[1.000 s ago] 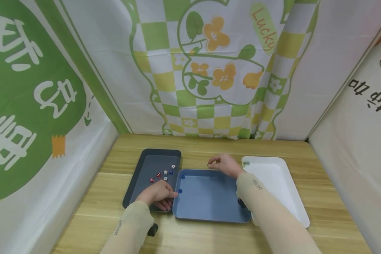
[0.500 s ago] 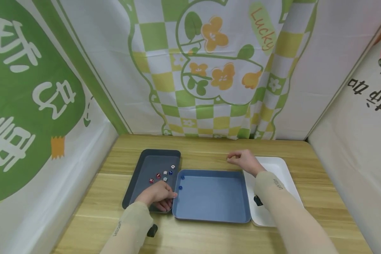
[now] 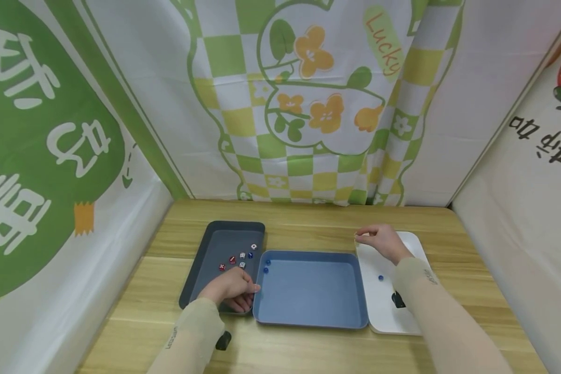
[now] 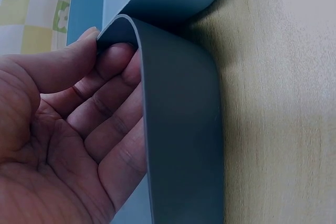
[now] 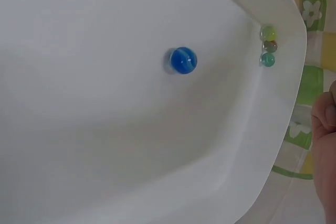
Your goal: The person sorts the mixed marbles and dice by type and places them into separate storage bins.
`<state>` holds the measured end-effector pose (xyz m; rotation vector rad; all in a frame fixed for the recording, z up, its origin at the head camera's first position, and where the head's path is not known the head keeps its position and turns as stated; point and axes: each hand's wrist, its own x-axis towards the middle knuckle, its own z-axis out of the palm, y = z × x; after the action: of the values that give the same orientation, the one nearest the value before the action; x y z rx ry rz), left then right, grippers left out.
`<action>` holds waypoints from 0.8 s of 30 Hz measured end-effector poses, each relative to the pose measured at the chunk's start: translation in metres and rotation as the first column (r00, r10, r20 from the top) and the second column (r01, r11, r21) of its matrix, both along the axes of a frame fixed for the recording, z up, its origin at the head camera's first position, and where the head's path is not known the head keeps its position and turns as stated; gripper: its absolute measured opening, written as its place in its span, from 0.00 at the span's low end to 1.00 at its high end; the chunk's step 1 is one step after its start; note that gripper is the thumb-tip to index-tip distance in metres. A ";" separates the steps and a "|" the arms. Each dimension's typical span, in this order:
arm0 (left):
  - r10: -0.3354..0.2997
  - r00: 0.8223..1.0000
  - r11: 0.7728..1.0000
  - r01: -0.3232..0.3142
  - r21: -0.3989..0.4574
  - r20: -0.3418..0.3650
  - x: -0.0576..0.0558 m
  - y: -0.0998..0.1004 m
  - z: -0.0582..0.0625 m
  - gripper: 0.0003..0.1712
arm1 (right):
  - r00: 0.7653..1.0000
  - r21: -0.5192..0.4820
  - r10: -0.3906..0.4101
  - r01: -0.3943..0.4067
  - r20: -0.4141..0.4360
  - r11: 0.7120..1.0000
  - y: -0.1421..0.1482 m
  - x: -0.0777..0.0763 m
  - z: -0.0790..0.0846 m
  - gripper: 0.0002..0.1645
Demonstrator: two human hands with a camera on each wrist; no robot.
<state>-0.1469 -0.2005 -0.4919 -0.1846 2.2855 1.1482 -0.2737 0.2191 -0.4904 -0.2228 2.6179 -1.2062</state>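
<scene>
Since a second ago, my right hand [image 3: 381, 241] has travelled from over the far edge of the blue tray [image 3: 310, 319] across to the far left corner of the white tray [image 3: 392, 326], and a blue marble [image 3: 381, 278] now lies on the white floor just below that hand, where none lay before. The hand's fingers are curled, fingertips together; whether they pinch anything I cannot tell. Right wrist view shows the blue marble [image 5: 183, 60] loose mid-tray, plus three small marbles [image 5: 268, 45] bunched in the corner of the white tray [image 5: 131, 171] close to my fingers.

Left hand [image 3: 231, 291] hasn't moved: it grips the near right corner of the dark tray [image 3: 205, 244], thumb on the rim, fingers curled under the wall, right where it butts against the blue tray. Left wrist view confirms it: left hand [image 4: 68, 145] wrapped round the dark tray's [image 4: 181, 145] lip.

Progress, as I judge it: sorting is early. Beyond my left hand, several dice [image 3: 240, 256] sit in the dark tray; two blue marbles [image 3: 266, 266] remain in the blue tray's far left corner. Four marbles are in the white tray. All sits on the wooden worktop [image 3: 308, 223].
</scene>
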 end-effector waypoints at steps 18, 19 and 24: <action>0.002 1.000 1.000 -0.002 -0.007 -0.004 0.000 0.001 -0.002 0.18 | 0.998 0.064 -0.041 0.043 -0.037 0.997 0.034 0.006 -0.017 0.21; 0.002 1.000 1.000 -0.002 -0.006 -0.003 0.000 0.000 -0.002 0.18 | 0.998 0.073 -0.044 0.047 -0.033 0.996 0.036 0.007 -0.019 0.20; -0.006 1.000 1.000 0.006 -0.001 -0.001 0.000 0.000 -0.002 0.18 | 0.999 0.127 -0.041 0.044 -0.030 0.991 0.043 0.009 -0.026 0.18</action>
<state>-0.1474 -0.2009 -0.4939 -0.1775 2.2861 1.1446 -0.2642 0.2620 -0.5166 -0.1614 2.7239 -1.0509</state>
